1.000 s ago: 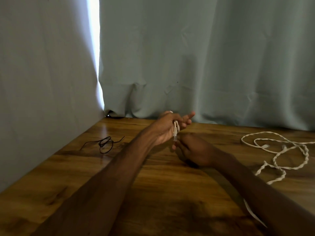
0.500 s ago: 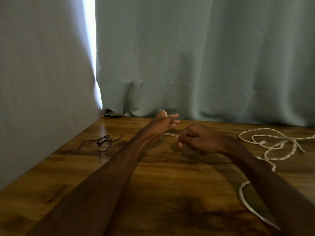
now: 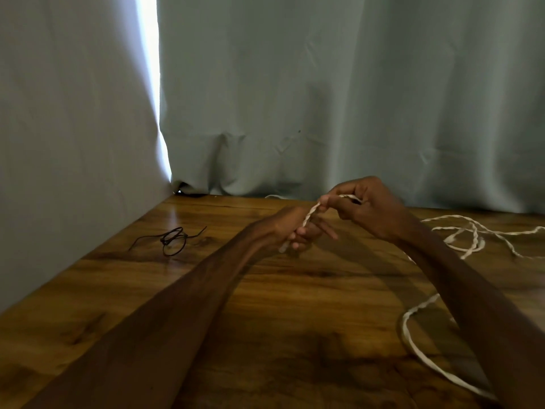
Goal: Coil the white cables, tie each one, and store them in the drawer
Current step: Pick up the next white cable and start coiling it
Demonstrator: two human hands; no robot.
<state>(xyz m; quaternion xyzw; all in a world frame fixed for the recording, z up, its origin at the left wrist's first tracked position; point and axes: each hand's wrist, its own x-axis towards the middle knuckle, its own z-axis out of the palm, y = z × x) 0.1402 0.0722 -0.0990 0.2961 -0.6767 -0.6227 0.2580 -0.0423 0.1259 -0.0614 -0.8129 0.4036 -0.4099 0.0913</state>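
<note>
Raised right grip (image 3: 368,208) stretches cable (image 3: 311,215) from left grip (image 3: 290,228).

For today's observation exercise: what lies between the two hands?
A short, twisted stretch of white cable, gripped by the left hand and right hand; head view.

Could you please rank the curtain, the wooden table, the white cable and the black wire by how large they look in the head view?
1. curtain
2. wooden table
3. white cable, sprawled loosely, partly out of frame
4. black wire
</note>
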